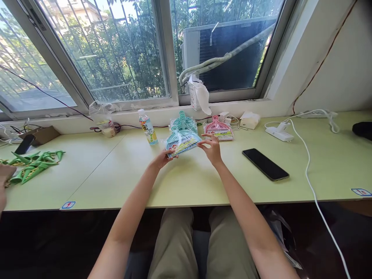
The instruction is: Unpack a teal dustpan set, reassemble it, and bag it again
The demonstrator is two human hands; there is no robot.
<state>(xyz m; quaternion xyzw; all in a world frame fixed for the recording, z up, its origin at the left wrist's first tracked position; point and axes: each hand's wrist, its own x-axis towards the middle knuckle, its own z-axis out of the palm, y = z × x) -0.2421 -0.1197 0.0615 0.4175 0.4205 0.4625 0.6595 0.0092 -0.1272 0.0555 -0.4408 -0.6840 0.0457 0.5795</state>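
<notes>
Between my hands is a light teal dustpan-and-brush set [183, 142] in clear plastic wrap with a printed label, tilted above the table. My left hand [163, 158] grips its lower left corner, thumb on top. At its right edge, my right hand [213, 149] pinches the wrap between thumb and fingers. Just behind lies another wrapped teal set [184, 121], partly covered by the held one. A wrapped pink set [217, 128] rests to the right of it, beyond my right hand.
A drink bottle [147, 128] stands left of the sets. A black phone [265, 164] and a white power strip [279, 132] with a cable lie to the right. At far left, another person's hand [5, 174] is beside green cone-shaped pieces [37, 164]. A tissue pack [198, 93] stands by the window.
</notes>
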